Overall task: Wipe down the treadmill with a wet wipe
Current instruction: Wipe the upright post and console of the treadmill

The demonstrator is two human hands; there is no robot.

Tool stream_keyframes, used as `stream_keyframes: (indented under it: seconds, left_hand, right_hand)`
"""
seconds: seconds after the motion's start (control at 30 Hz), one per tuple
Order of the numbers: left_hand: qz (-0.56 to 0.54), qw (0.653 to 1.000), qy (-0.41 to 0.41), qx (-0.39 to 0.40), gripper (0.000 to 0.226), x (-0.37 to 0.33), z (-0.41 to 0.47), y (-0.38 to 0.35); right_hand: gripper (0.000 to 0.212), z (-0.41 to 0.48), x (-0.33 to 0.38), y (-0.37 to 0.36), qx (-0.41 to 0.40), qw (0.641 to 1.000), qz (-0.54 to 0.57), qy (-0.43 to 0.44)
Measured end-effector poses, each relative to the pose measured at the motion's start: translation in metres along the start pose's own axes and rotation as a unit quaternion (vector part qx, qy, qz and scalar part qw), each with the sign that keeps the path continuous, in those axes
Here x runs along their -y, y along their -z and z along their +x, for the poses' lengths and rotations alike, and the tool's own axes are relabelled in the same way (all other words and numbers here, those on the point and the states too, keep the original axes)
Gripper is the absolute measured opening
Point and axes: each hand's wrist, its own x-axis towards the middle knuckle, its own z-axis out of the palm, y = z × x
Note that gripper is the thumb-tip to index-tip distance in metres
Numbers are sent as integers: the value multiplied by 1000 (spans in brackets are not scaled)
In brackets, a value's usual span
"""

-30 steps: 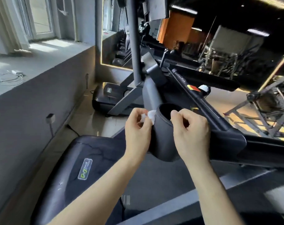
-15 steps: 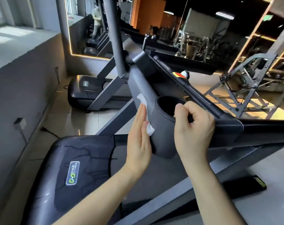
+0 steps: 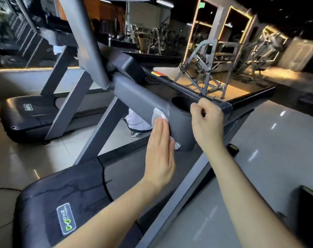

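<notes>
The head camera looked down over a grey treadmill (image 3: 134,99) whose console arm ran diagonally across the view, ending in a round cup holder (image 3: 183,122) with a dark opening on top. The left hand (image 3: 160,153) lay flat against the outer left wall of that cup holder — its fingers (image 3: 161,127) straight and together, pressing a white wet wipe (image 3: 158,114) onto the grey plastic. The wipe showed above the fingertips and again as a crumpled edge below the palm, near the holder's lower rim. The right hand (image 3: 206,122) gripped the near rim of the cup holder, its fingers curled over the edge and into the opening, thumb on the outside. Below the arms sat the treadmill's black motor cover (image 3: 62,203) bearing a green-lettered logo badge (image 3: 66,218) — the letters too blurred to read surely. A second treadmill (image 3: 27,115) stood to the left on the glossy tiled floor (image 3: 259,158), and metal gym frames (image 3: 202,68) stood farther back under warm strip lighting.
</notes>
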Motion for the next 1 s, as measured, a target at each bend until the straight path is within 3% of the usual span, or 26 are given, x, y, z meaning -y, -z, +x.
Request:
stream_keyframes:
  seconds: [0.2,0.27,0.37,0.47,0.53,0.63,0.73,0.8,0.9,1.0]
  left_hand:
    - [110,973,-189,80,59,36,28,27]
    - [127,963,-217,91,62,49,40,33]
    - [83,991,-92,58,65,77,64,36]
    - [2,990,138,5,65,103,92,43]
    - [-47,980,191,-12,62,99,96,41]
    - [-75,994,80,-22,60,53,72,24]
    - [-8,996,-86,34,57,29,46,19]
    - [41,986,-153,60,56,38,54,29]
    - [104,969,-203,91,63,63,87,45]
    - [137,967,-190,100,69,91,118,58]
  right_hand:
    - [21,13,17,1,50,982,-183,24]
    - [38,22,27,-6,109,960,-259,10]
    - [59,31,37,-14,163,924,-344,-43]
    - [56,32,38,-14,189,908,-370,-53]
    - [52,32,40,-14,198,902,-381,-50]
    - [47,35,40,-15,212,897,-385,-44]
    - [41,34,39,-14,219,897,-383,-43]
    - [40,34,38,-14,217,896,-384,-43]
    - [42,35,40,-14,225,892,-388,-48]
    - [44,37,42,-15,236,886,-396,-52]
